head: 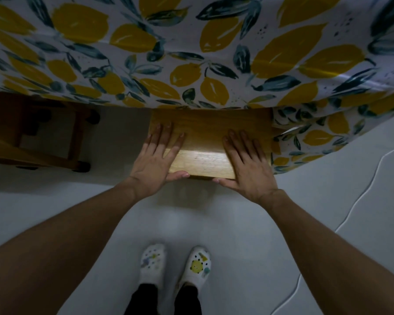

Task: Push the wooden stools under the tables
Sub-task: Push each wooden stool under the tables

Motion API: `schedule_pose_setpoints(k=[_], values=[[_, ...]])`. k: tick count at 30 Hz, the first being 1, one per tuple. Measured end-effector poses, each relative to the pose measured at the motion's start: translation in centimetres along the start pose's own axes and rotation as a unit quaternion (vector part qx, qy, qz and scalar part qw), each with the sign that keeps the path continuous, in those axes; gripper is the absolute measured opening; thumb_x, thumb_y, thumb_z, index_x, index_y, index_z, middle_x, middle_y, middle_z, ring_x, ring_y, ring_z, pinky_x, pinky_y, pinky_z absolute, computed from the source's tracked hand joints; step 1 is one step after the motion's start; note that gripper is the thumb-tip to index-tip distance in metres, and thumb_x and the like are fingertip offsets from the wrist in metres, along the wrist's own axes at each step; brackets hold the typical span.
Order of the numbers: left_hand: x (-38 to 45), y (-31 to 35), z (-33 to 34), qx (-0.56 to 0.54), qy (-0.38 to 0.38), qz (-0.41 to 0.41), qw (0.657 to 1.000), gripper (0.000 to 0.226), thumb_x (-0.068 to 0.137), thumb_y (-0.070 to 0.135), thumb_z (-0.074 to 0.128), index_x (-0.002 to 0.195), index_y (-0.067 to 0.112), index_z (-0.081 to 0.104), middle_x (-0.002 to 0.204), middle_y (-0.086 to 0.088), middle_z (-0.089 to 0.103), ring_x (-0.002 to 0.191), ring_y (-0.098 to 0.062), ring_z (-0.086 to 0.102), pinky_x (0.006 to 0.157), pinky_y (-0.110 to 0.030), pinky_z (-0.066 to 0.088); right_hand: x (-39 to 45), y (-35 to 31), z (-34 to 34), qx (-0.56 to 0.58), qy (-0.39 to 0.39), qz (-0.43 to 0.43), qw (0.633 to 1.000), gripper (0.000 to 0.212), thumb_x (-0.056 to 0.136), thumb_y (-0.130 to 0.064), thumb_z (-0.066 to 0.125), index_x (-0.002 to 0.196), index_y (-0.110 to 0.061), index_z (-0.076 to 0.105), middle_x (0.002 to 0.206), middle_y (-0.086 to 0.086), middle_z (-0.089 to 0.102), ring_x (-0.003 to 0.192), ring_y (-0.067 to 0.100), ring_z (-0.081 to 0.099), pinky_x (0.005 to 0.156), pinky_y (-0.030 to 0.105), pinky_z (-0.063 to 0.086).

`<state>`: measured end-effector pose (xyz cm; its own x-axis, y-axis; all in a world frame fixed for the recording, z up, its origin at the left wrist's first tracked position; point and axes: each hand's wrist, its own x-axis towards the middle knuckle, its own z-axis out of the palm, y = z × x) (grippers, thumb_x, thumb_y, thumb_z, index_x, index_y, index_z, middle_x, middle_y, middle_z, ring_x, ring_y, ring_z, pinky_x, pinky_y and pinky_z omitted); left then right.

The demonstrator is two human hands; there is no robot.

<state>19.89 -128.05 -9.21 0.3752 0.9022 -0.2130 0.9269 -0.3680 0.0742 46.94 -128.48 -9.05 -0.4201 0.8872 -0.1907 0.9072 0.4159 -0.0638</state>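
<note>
A wooden stool (205,153) stands in front of me, its far part under the edge of a table covered by a lemon-print cloth (191,53). My left hand (157,160) lies flat on the seat's left side, fingers spread, thumb hooked over the near edge. My right hand (246,162) lies flat on the right side in the same way. Only the seat top shows; the stool's legs are hidden. A second wooden stool (43,133) stands to the left, partly under the cloth, with its legs and rungs visible.
The floor is pale grey. My feet in white patterned slippers (175,264) stand just behind the stool. A white cable (359,196) runs across the floor on the right. The cloth hangs down past the table's right corner (316,137).
</note>
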Motion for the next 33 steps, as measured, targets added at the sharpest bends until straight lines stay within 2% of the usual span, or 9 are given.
schedule_pose_setpoints(k=[4, 9, 12, 15, 19, 23, 27, 30, 33], values=[[0.0, 0.5, -1.9, -0.023, -0.074, -0.027, 0.997, 0.09, 0.081, 0.076, 0.017, 0.15, 0.023, -0.009, 0.158, -0.017, -0.013, 0.145, -0.036, -0.011, 0.118, -0.048, 0.006, -0.2, -1.4, -1.4, 0.039, -0.036, 0.043, 0.998, 0.101, 0.078, -0.082, 0.024, 0.154, -0.017, 0.008, 0.163, 0.004, 0.004, 0.15, 0.026, 0.0, 0.12, 0.052, 0.006], [-2.6, 2.7, -6.3, -0.093, -0.1, -0.039, 0.99, 0.07, 0.096, 0.051, 0.035, 0.152, 0.018, 0.009, 0.16, -0.011, 0.004, 0.147, -0.028, 0.0, 0.118, -0.046, 0.0, -2.6, -4.5, -7.0, 0.113, -0.027, 0.115, 0.987, 0.094, 0.08, -0.08, 0.016, 0.152, -0.02, 0.015, 0.159, 0.004, 0.024, 0.147, 0.025, 0.015, 0.119, 0.043, -0.002], [-4.8, 3.9, -11.1, -0.181, -0.078, -0.045, 0.979, 0.069, 0.093, 0.037, 0.051, 0.151, 0.024, 0.016, 0.161, -0.006, -0.004, 0.147, -0.023, -0.009, 0.115, -0.041, -0.01, -4.9, -6.0, -12.8, 0.152, 0.005, 0.163, 0.975, 0.094, 0.082, -0.079, 0.024, 0.153, -0.018, 0.016, 0.161, 0.001, 0.021, 0.149, 0.022, 0.007, 0.12, 0.041, -0.005], [-6.2, 4.7, -18.0, -0.216, -0.03, -0.015, 0.976, 0.068, 0.089, 0.032, 0.058, 0.149, 0.023, 0.027, 0.161, -0.003, 0.006, 0.148, -0.021, -0.004, 0.116, -0.043, -0.007, -7.0, -6.8, -20.3, 0.184, 0.047, 0.194, 0.963, 0.094, 0.082, -0.079, 0.023, 0.152, -0.017, 0.021, 0.16, 0.0, 0.023, 0.149, 0.019, 0.007, 0.122, 0.04, -0.002], [-7.4, 5.8, -28.2, -0.243, 0.065, -0.012, 0.968, 0.064, 0.084, 0.037, 0.053, 0.144, 0.019, 0.039, 0.158, -0.004, 0.02, 0.147, -0.021, 0.009, 0.118, -0.046, 0.004, -8.9, -6.4, -30.2, 0.189, 0.111, 0.202, 0.955, 0.087, 0.083, -0.076, 0.029, 0.148, -0.017, 0.033, 0.156, -0.001, 0.032, 0.148, 0.017, 0.014, 0.121, 0.038, 0.001], [-7.0, 7.5, -36.3, -0.24, 0.098, -0.021, 0.966, 0.062, 0.092, 0.043, 0.048, 0.147, 0.023, 0.03, 0.16, 0.002, 0.01, 0.147, -0.016, -0.001, 0.117, -0.038, -0.004, -10.0, -4.1, -38.0, 0.176, 0.154, 0.21, 0.949, 0.085, 0.082, -0.073, 0.034, 0.144, -0.016, 0.041, 0.153, 0.002, 0.039, 0.146, 0.02, 0.023, 0.12, 0.041, 0.011], [-5.2, 10.2, -41.3, -0.281, 0.112, -0.007, 0.953, 0.058, 0.094, 0.046, 0.046, 0.147, 0.028, 0.029, 0.157, 0.011, 0.003, 0.145, -0.012, -0.011, 0.117, -0.038, -0.006, -11.0, -0.4, -42.9, 0.188, 0.189, 0.223, 0.938, 0.086, 0.081, -0.074, 0.033, 0.145, -0.016, 0.039, 0.154, 0.003, 0.037, 0.146, 0.02, 0.022, 0.121, 0.043, 0.013], [-2.3, 13.2, -43.4, -0.332, 0.117, -0.029, 0.936, 0.056, 0.092, 0.052, 0.043, 0.143, 0.031, 0.034, 0.155, 0.013, 0.012, 0.143, -0.008, -0.007, 0.119, -0.041, -0.001, -11.7, 3.2, -44.6, 0.194, 0.211, 0.227, 0.931, 0.086, 0.082, -0.073, 0.034, 0.147, -0.017, 0.036, 0.153, 0.003, 0.037, 0.145, 0.021, 0.024, 0.121, 0.042, 0.011], [2.1, 16.9, -44.8, -0.363, 0.12, -0.043, 0.923, 0.05, 0.095, 0.043, 0.047, 0.143, 0.03, 0.037, 0.156, 0.011, 0.014, 0.147, -0.011, -0.002, 0.119, -0.04, 0.001, -11.4, 8.5, -45.4, 0.206, 0.201, 0.227, 0.93, 0.093, 0.08, -0.08, 0.026, 0.149, -0.018, 0.029, 0.156, 0.001, 0.031, 0.147, 0.019, 0.018, 0.121, 0.037, 0.004]])
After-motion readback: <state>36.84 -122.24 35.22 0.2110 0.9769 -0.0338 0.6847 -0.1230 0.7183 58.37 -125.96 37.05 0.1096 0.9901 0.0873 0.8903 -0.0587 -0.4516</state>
